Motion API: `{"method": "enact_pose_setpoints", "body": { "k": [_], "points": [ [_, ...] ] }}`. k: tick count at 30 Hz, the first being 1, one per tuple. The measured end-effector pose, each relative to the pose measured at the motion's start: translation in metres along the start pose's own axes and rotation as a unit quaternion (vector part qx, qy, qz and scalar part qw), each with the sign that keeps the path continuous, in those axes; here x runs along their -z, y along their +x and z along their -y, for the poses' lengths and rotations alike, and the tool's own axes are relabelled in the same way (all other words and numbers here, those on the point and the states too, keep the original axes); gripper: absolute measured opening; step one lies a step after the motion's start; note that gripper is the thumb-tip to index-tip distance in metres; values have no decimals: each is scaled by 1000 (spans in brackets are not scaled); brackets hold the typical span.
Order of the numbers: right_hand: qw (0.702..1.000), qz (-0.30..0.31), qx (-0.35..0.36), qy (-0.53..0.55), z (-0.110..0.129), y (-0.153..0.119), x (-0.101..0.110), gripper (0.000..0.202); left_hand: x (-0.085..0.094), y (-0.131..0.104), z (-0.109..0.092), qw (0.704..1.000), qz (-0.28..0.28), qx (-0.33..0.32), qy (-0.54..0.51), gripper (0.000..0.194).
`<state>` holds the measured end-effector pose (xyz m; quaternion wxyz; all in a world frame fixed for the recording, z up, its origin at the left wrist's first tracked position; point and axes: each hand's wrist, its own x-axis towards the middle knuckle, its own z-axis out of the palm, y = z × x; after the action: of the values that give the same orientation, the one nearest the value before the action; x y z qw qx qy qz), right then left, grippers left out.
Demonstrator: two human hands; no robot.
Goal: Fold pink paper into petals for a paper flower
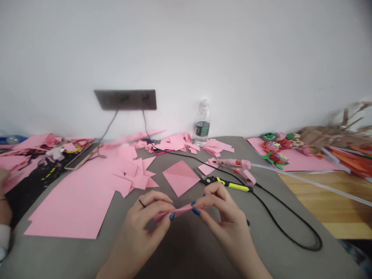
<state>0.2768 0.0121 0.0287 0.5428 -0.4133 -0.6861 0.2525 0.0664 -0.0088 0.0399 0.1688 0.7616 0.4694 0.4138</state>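
Observation:
A piece of folded pink paper (182, 210) is held between my two hands above the near part of the table. My left hand (147, 221) pinches its left end between thumb and fingers. On the other end, my right hand (222, 211) closes thumb and forefinger. Parts of the paper are hidden behind my fingers. Just beyond my hands a creased pink paper square (180, 179) lies flat. To its right are pliers (229, 184) with black and yellow handles and a pink hot glue gun (236, 166) with a clear glue stick in its back.
Large pink sheets (75, 205) and cut pieces (136, 172) lie at left. A water bottle (202, 124) stands by the wall. The glue gun's black cord (279, 223) loops at right. Paper flowers (276, 147) rest on pink paper. Another person's arm (4, 209) shows at far left.

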Motion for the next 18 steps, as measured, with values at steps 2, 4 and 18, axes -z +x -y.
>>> {"method": "enact_pose_setpoints", "body": {
  "k": [2, 4, 18],
  "points": [
    [999, 38, 3, -20, 4, 0, 2, 16, 2, 1, -5, 999, 36, -9, 8, 18],
    [996, 85, -5, -25, 8, -1, 4, 16, 3, 2, -9, 996, 81, -19, 15, 18],
    [981, 179, -26, -71, 17, -2, -11, 21, -2, 1, -17, 971, 211, 26, 110, 35]
  ]
}}
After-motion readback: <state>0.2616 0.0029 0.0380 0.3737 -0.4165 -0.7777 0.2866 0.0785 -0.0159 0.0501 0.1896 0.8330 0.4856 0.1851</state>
